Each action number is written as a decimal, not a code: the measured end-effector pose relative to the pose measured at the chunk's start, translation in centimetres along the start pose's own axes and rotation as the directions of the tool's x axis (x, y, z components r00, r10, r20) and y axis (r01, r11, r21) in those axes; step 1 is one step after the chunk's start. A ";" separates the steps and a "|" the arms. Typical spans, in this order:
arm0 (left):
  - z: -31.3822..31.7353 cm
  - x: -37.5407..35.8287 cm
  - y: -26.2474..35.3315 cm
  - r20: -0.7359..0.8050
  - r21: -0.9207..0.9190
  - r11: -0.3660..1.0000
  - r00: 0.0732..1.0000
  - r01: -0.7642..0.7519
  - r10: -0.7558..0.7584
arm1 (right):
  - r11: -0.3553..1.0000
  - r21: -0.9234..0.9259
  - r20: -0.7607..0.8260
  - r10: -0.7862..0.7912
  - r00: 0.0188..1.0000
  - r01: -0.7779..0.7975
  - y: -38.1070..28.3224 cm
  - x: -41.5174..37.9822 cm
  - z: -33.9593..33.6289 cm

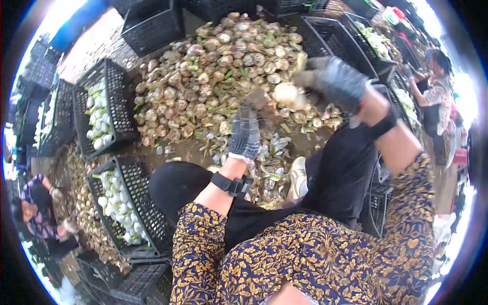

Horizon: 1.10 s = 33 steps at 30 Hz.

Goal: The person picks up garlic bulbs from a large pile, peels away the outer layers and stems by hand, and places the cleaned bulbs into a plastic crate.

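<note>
My right hand [333, 81], in a dark grey glove, grips a pale peeled bulb [288, 95] at the near edge of a big heap of unpeeled bulbs [218, 71]. My left hand [245, 131], in a grey knit glove, is closed around a dark tool whose tip [257, 98] points at the bulb. Both wrists wear black bands. Peelings and trimmed scraps [264, 162] lie on the ground between my knees, under both hands.
Black plastic crates [144, 203] with white peeled bulbs stand at my left, another [122, 109] beyond it. More crates [330, 35] ring the heap at the back. One person [38, 213] crouches at the far left, another [437, 96] stands at the right.
</note>
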<state>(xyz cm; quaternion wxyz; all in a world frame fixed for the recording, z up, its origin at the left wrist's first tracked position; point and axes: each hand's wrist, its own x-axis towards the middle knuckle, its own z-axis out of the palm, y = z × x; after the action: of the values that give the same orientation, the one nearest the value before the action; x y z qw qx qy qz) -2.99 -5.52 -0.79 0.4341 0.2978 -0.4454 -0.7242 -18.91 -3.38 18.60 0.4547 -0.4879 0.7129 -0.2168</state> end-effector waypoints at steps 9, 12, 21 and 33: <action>-3.4 -1.4 -0.1 -0.192 0.588 0.781 0.902 -0.211 0.388 | 0.874 0.485 0.102 -0.015 0.995 -0.037 5.1 5.5 11.8; -5.7 -1.1 -3.6 -0.008 0.928 0.292 0.772 -0.230 0.636 | 0.975 0.172 0.072 -0.153 0.986 0.139 6.1 6.3 12.1; -4.7 -2.3 -2.3 0.036 0.933 0.306 0.894 -0.190 0.447 | 0.707 -0.239 -0.062 -0.695 0.716 0.665 9.7 5.5 11.7; 2.3 -4.2 2.5 -0.277 -0.305 0.854 0.818 0.422 -0.503 | 0.688 0.004 -0.280 -0.696 0.661 0.726 12.9 2.4 10.5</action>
<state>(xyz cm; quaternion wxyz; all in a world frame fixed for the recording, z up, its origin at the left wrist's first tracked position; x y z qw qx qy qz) -2.11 -1.43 2.68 0.3466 0.4682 -0.1888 -0.7906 -16.55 1.42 2.67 0.2650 -0.6681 0.5040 -0.4789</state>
